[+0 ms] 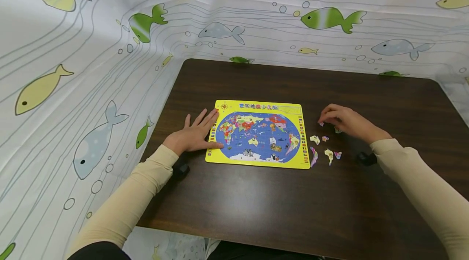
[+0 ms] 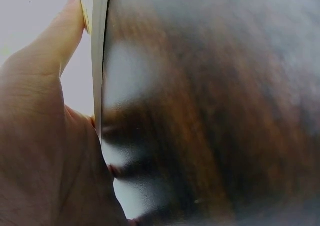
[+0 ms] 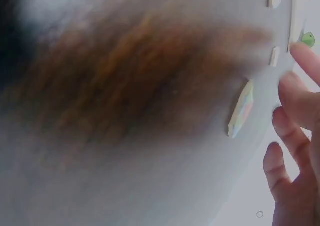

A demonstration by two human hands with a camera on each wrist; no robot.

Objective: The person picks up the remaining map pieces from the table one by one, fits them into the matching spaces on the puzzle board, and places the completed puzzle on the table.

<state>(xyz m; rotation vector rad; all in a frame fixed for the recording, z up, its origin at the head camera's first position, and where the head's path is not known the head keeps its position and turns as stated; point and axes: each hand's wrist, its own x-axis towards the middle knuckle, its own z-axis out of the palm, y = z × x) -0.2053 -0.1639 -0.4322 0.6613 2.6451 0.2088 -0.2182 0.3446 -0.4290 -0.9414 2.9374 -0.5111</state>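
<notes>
On the table lies a yellow-framed world map puzzle board (image 1: 256, 165), its blue oval filled with coloured continents and small pictures. My left hand (image 1: 194, 134) rests on its left edge, fingers spread, thumb laid over the lower frame. In the left wrist view the thumb (image 2: 50, 46) reaches along the board's edge. To the right of the board, my right hand (image 1: 340, 118) pinches a small purple-pink puzzle piece (image 1: 321, 124) at its fingertips, low over the table. Another puzzle piece (image 1: 338, 130) lies under the palm, also seen as a pale piece (image 3: 241, 110) in the right wrist view.
Several loose puzzle pieces lie between board and right hand: a cream one (image 1: 314, 139), a long purple one (image 1: 313, 156), a yellowish one (image 1: 329, 156) and a pink-purple one (image 1: 338, 155). A fish-patterned sheet (image 1: 271, 40) stands behind and left of the dark wooden table (image 1: 249, 199).
</notes>
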